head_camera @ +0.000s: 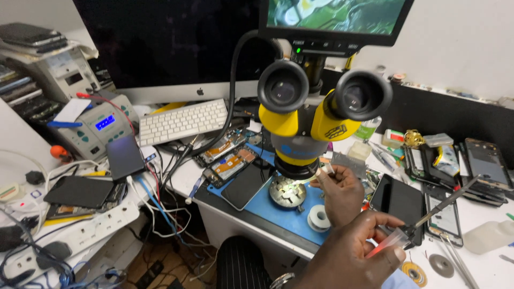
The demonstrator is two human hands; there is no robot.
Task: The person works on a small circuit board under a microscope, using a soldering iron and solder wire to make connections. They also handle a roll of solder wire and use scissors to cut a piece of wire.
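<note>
1. The left hand (342, 192) pinches a thin white strip near the round metal holder (287, 191) on the blue mat (267, 206) under the yellow microscope (310, 118).
2. The right hand (358, 251) grips a soldering iron (428, 214) — fingers closed on its handle, tip raised over the desk (484, 262).
3. Best to brace both wrists — bring the tip in slowly under the lens.

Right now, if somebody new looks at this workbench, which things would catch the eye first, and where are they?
The yellow and black microscope dominates the centre, standing over a round metal holder on the blue mat. Just right of it, the left hand pinches something thin and pale, while the right hand at the bottom grips a soldering iron. Opened phones and tangled cables crowd the left side.
</note>
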